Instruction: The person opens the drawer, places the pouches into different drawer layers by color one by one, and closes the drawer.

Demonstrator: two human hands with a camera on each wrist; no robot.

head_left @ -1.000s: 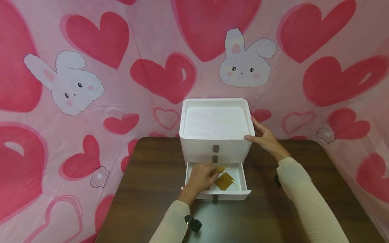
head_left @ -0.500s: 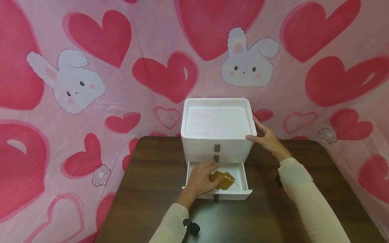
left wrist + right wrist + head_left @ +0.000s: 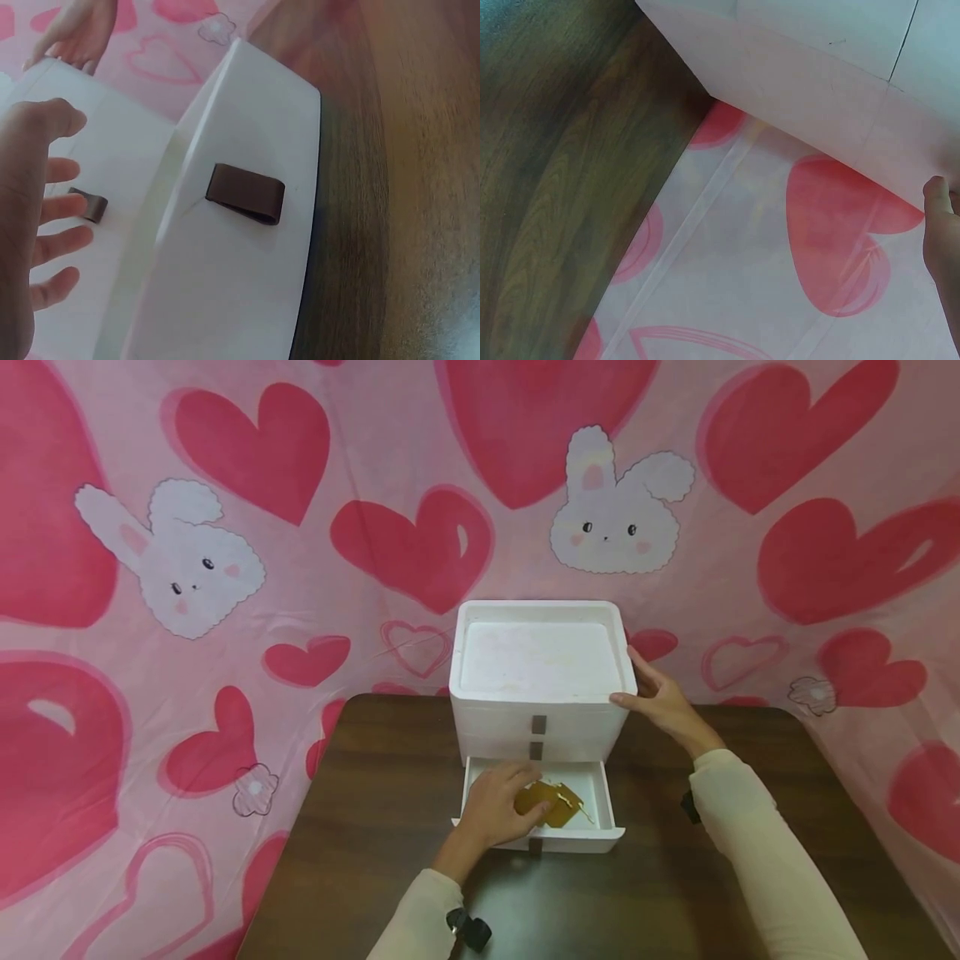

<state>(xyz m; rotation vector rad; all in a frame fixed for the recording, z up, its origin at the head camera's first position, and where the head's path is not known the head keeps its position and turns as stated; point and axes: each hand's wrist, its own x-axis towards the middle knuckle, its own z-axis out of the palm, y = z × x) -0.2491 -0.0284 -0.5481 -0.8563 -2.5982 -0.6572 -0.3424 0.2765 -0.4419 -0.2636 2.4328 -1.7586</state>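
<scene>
A white drawer unit (image 3: 487,727) stands on the table, its lowest drawer (image 3: 577,842) pulled out. Inside lie flat mustard-gold pieces (image 3: 567,812) with thin gold cords, overlapping each other. My left hand (image 3: 491,806) hovers over the left part of that drawer, partly covering the gold pieces. Its fingers (image 3: 64,244) are loosely spread in the left wrist view, with nothing between them. My right hand (image 3: 667,706) rests against the unit's upper right front corner, thumb at the front and fingers along the side. A brown pull tab (image 3: 251,195) sits on the drawer front.
The unit's top is a shallow tray with a raised rim (image 3: 540,697). Dark wooden table (image 3: 375,793) surrounds the unit. Behind it hangs a pink cloth (image 3: 517,552) with red hearts and white rabbits. Two closed drawers with tabs are above the open one.
My left hand has let go of one gold piece, which now lies overlapping the other, and its fingers have loosened. The right hand stays at the corner. The head view has shifted slightly.
</scene>
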